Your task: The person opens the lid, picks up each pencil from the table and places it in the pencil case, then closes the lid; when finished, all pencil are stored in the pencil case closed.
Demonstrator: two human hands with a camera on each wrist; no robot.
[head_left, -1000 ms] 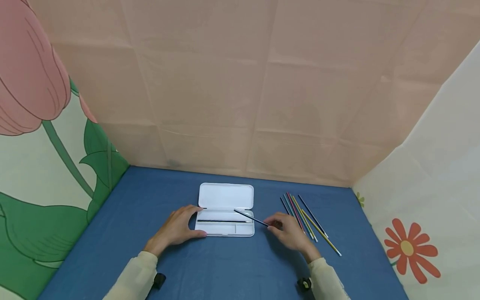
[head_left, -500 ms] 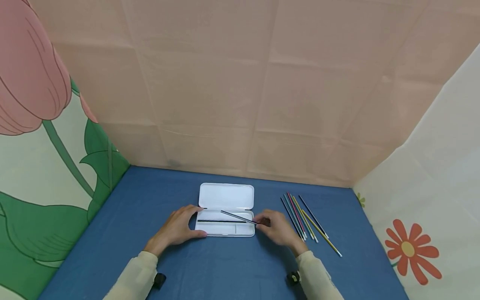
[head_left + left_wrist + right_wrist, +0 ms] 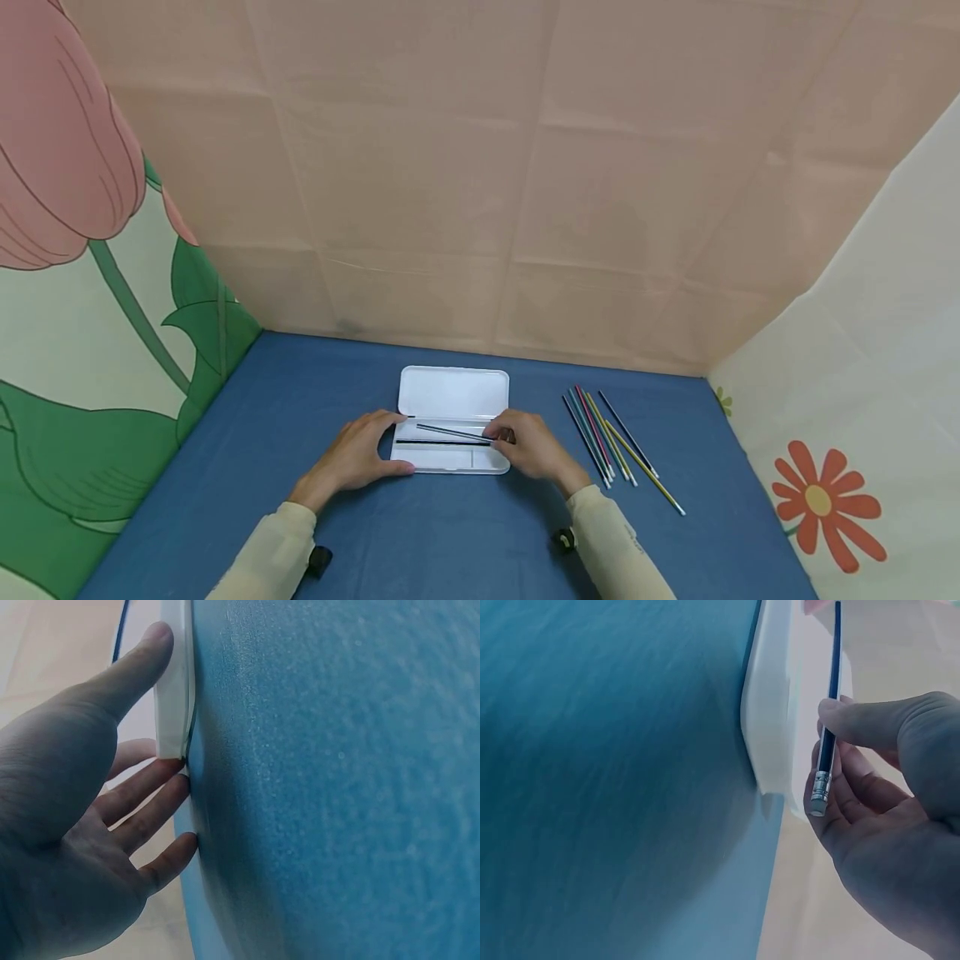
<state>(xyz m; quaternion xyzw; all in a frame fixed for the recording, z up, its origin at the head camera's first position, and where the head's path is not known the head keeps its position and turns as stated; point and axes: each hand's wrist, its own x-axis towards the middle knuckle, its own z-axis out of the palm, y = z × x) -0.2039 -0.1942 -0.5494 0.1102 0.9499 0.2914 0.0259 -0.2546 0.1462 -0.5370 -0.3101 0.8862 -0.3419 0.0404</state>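
Observation:
A white pencil case (image 3: 453, 392) lies open on the blue table, its lid folded back. My left hand (image 3: 358, 450) holds its left end, thumb at the front edge and forefinger toward the hinge. In the left wrist view the thumb presses the case's side wall (image 3: 174, 690). Over the case's right part, my right hand (image 3: 532, 446) pinches a dark pencil (image 3: 827, 750) near its eraser end between thumb and fingers. The pencil points left across the tray, slightly slanted. Another dark pencil (image 3: 442, 443) lies lengthwise inside the case.
Several coloured pencils (image 3: 600, 429) lie loosely fanned on the table to the right of the case. A beige backdrop (image 3: 480, 208) rises behind the table (image 3: 420, 542). Printed floral panels stand at both sides.
My right hand has moved left with its pencil, from beside the case to over it, and the pencil now lies closer to parallel with the tray. The left hand has stayed put.

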